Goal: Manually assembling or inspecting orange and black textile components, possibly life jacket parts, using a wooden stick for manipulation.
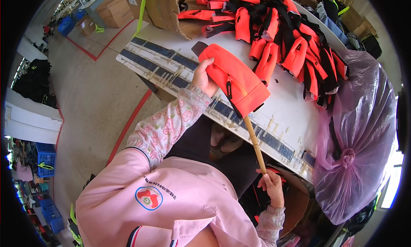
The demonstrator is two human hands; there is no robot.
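My left hand [204, 79] is closed round the left side of a bright orange-red fabric pouch [239, 82], thumb on top. A dark zipper with a hanging black pull runs along the pouch, and a dark tab sticks out at its far end. From the pouch's near end comes a thin bamboo stick [255, 145]; how far it reaches inside is hidden. Lower down, my right hand [271, 188] pinches the stick's near end between thumb and fingers. The pouch is held up over the front part of the white table [282, 105].
A heap of similar orange-and-black pouches [295, 54] covers the table's far right, beside an open cardboard box [165, 11]. A knotted pink plastic bag [364, 140] bulges at the right edge. Below the table, near my right hand, sits another cardboard box [297, 202].
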